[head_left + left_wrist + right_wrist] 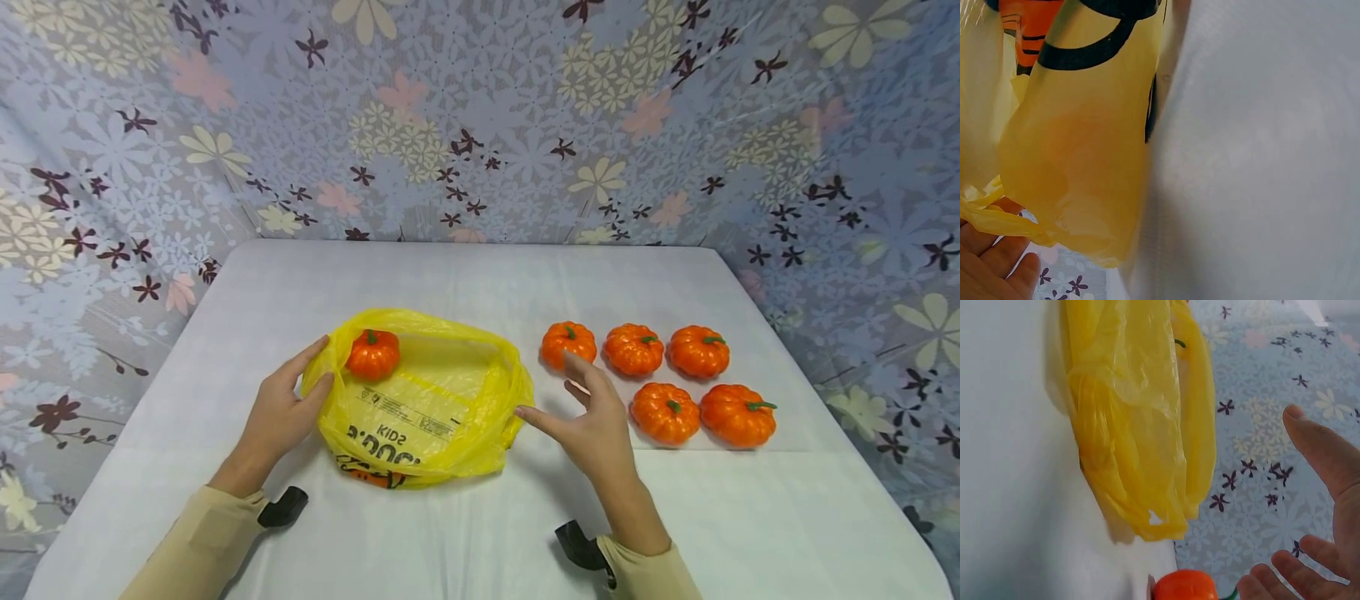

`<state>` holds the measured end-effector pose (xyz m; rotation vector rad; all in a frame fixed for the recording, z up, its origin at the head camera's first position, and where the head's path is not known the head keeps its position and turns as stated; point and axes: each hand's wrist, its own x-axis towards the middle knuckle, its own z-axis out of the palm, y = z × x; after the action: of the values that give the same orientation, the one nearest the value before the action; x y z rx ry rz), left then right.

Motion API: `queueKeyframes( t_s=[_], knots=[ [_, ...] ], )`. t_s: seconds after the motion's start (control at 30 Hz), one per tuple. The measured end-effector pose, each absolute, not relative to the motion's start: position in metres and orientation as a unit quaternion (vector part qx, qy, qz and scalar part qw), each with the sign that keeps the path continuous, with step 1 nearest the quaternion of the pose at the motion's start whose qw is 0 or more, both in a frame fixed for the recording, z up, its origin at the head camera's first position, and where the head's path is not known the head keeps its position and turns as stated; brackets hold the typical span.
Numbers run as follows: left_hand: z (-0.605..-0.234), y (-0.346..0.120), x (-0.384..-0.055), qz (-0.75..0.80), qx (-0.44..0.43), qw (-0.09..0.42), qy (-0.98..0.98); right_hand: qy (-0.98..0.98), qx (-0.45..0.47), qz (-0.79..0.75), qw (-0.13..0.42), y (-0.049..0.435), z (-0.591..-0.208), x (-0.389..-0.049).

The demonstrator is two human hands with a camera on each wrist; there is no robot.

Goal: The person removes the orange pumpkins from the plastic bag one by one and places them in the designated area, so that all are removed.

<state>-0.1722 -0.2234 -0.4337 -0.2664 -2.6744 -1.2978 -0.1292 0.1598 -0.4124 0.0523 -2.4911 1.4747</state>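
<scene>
A yellow plastic bag [420,425] with dark printing lies on the table, its mouth facing up and spread wide. Inside it, at the left, sits a small orange pumpkin [372,356] with a green stem. My left hand [281,408] holds the bag's left rim between thumb and fingers; in the left wrist view a strip of the bag [1004,222] crosses its fingers. Just off the bag's right side, my right hand [596,425] has thumb and fingers spread, holding nothing. Behind its fingertips is another pumpkin [567,343], partly hidden.
Several more orange pumpkins stand in two rows on the right, among them a front one [665,414] and a larger one [738,417]. The table [450,542] has a white cover. Flowered cloth [480,125] hangs behind it and at both sides.
</scene>
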Motion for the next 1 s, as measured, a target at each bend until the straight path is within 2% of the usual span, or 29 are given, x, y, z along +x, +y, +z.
queueKeyframes(
  t_s=[0.27,0.77,1.0],
  knots=[
    [-0.430,-0.226,-0.172,-0.435,-0.079,0.069,-0.894,-0.840,0.050,0.530,0.108,0.143,-0.409,-0.139],
    [-0.431,-0.224,-0.173,-0.434,-0.075,0.063,-0.896,-0.843,0.048,0.534,0.041,0.105,-0.421,-0.148],
    [-0.431,-0.223,-0.173,-0.429,-0.073,0.067,-0.898,-0.857,0.089,0.507,0.020,0.085,-0.422,-0.157]
  ],
)
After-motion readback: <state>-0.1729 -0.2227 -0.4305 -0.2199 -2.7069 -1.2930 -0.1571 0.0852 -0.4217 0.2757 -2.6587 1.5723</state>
